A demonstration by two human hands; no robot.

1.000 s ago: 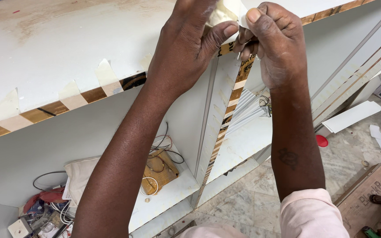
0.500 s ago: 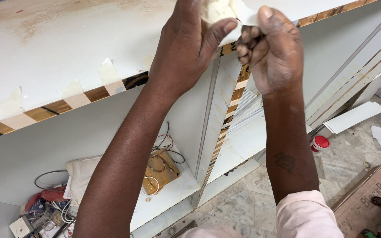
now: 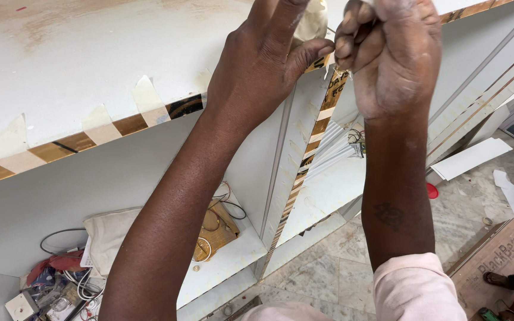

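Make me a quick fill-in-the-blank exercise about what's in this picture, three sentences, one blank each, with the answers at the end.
1. Pieces of masking tape hold a wood-coloured strip along the front edge of the white ____.
2. The left hand presses at the corner where the top meets the upright ____.
3. On the lower shelf lie wires and a folded ____ bag.

Missing words: top panel; divider; cloth

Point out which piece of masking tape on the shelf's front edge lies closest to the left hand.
The tape piece just left of the left hand, almost touching the wrist; the other pieces sit farther left along the shelf edge.
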